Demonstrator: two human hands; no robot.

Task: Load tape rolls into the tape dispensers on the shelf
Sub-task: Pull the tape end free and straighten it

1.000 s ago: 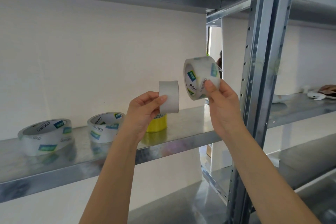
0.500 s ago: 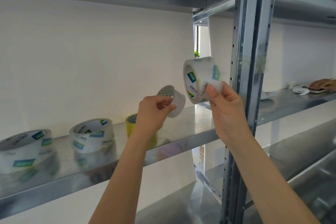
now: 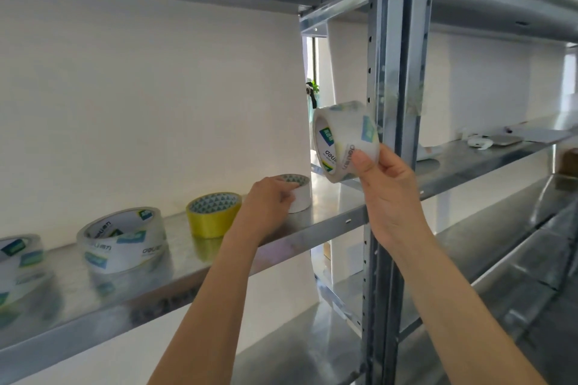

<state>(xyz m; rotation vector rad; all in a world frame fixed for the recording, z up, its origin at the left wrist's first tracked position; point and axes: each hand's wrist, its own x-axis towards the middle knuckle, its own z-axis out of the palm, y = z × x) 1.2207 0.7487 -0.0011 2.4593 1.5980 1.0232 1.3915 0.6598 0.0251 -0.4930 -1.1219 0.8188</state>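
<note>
Lowered since the earlier frame, the left hand (image 3: 269,200) has brought the small white roll (image 3: 302,197) out of the air and down onto the shelf (image 3: 331,219). The roll now stands flat with its core opening upward, just right of the yellow roll (image 3: 214,214). The fingers (image 3: 287,195) of this hand are curled round the near side of the white roll, so it is set down but not let go.

The right hand (image 3: 387,197) has shifted little. It grasps the large clear roll (image 3: 341,141) on edge in the air, above the shelf and just left of the upright post (image 3: 394,97). Its thumb presses the outer winding and the other fingers lie behind.

Parking the white roll probably frees the left hand to help with the clear one. No dispenser is in view, so loading appears not yet begun.

The held roll is wide, glossy and transparent. Its printed core shows blue and green labels and brand lettering through the windings. Its free end cannot be made out.

Two similar clear rolls lie flat on the shelf further left: a second clear roll (image 3: 122,239), and a third clear roll (image 3: 15,256) cut by the frame edge.
</note>
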